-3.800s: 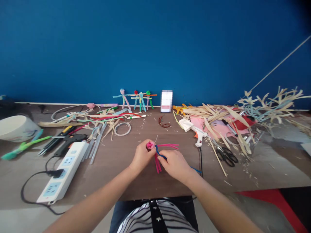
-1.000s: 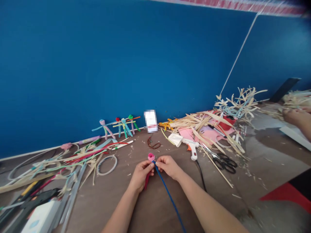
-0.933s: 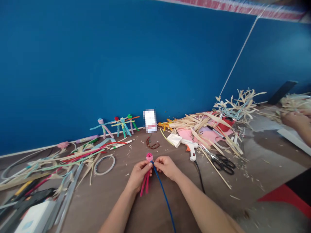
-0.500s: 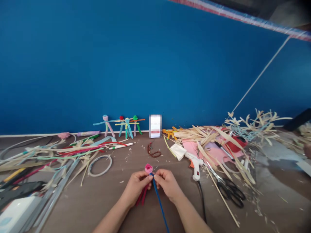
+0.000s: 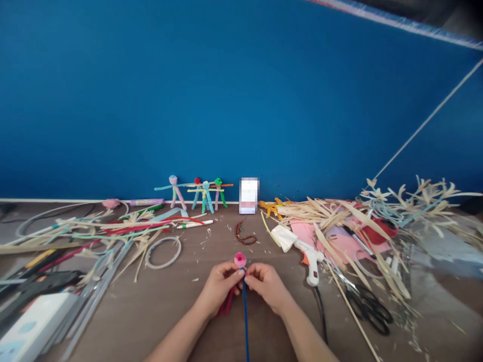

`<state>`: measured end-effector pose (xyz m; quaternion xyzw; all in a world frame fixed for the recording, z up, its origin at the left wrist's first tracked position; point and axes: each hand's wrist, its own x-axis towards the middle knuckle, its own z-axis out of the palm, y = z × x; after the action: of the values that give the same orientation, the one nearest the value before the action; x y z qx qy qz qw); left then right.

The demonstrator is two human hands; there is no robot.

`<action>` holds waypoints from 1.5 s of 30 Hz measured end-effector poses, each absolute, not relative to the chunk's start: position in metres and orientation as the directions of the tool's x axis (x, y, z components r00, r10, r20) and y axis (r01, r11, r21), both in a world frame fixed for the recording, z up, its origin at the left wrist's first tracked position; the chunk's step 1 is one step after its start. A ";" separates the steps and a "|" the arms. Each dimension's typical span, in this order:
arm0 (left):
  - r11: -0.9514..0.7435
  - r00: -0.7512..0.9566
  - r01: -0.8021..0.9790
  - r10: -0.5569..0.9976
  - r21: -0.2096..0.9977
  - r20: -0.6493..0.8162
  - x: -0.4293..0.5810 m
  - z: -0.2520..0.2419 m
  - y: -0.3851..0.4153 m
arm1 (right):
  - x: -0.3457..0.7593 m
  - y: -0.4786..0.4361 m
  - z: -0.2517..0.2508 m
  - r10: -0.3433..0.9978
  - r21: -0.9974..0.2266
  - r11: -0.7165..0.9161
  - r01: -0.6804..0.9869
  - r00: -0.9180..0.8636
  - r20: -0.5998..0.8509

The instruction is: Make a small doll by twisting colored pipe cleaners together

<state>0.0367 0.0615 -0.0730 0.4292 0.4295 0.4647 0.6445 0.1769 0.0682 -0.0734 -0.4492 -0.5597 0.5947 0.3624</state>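
Pink coiled piece is poking up just above the fingers I am guiding from afar. My left hand is gripping it underneath, darker pink strips hanging below those fingers. My right hand is pinching the blue strand beside it, its long end trailing beneath. Beyond the fingertips, a beaded bracelet is lying.

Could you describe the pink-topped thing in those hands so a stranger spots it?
Below the blue wall, find the brown table. Near its middle, the left hand and right hand meet at the pink-topped piece. Unlike the standing figures behind, its rolled head is bright pink, with a blue strand below.
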 end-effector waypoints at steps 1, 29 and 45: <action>0.198 0.198 -0.238 0.968 0.951 -0.152 0.036 -0.073 0.061 | 0.177 0.068 -0.073 0.933 -0.994 -0.088 0.067 -0.343 -0.106; 0.240 0.297 -0.289 0.943 0.927 -0.151 0.029 -0.068 0.054 | 0.177 0.064 -0.069 0.919 -0.985 -0.171 -0.006 -0.363 -0.157; 0.220 0.302 -0.269 0.944 0.938 -0.135 0.027 -0.065 0.048 | 0.181 0.060 -0.067 0.872 -0.988 -0.153 0.016 -0.468 -0.143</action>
<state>0.0271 0.0476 -0.0649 0.4363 0.3867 0.4467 0.6787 0.1806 0.0602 -0.0675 -0.3963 -0.5606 0.6477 0.3304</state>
